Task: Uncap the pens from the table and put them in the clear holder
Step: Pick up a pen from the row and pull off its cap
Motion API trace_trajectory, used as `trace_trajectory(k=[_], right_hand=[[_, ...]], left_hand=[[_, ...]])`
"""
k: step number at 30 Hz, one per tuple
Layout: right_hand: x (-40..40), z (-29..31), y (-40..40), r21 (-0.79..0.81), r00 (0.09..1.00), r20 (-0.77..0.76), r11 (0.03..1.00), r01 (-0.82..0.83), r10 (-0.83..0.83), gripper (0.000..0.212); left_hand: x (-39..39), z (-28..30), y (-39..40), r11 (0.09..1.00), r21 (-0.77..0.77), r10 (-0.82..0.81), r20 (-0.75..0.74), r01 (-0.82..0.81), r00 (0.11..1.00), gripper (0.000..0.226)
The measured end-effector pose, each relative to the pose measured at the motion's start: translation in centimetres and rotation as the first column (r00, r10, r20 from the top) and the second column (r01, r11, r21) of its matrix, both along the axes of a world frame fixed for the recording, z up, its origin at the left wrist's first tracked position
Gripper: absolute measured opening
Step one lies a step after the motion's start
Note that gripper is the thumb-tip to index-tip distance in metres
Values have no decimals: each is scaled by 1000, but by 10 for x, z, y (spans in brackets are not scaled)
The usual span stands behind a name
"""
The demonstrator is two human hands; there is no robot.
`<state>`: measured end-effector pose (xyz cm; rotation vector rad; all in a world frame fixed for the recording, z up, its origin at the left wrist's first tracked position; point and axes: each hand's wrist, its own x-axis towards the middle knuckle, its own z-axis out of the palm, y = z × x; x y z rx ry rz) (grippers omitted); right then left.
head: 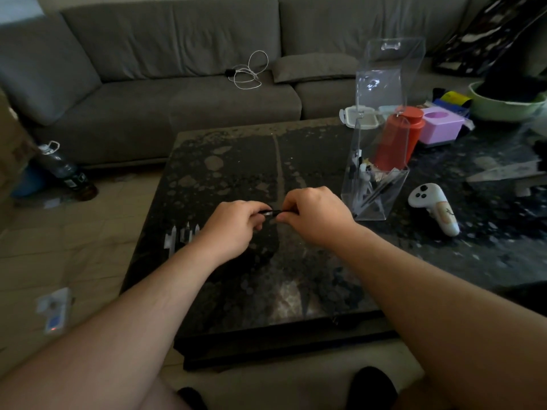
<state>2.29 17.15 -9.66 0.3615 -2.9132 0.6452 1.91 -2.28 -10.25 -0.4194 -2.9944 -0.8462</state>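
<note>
Centrally, both hands' grips pinching one pen [270, 213], clear holder [376, 173] right (controller [433, 207] beside)

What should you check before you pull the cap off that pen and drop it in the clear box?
1. Both hands hold the pen: ok. The left hand and right hand each pinch one end of the dark pen.
2. Cap already off: cannot tell, the fingers hide the join.
3. Clear holder standing and open on top: ok, its lid is flipped up.
4. Room in the holder: ok, only a few pens sit at the bottom.
5. Path from the right hand to the holder: ok, nothing lies between; the white controller is beyond it.
6. More pens waiting: ok, some white ones lie by the left wrist.
</note>
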Motion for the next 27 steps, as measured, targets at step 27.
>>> trace_trajectory(k=[27], right_hand=[[7,76,121,-622,753,-327,730,283,-570,15]], left_hand=[[4,-13,92,937,341,-65,-49,78,997,32]])
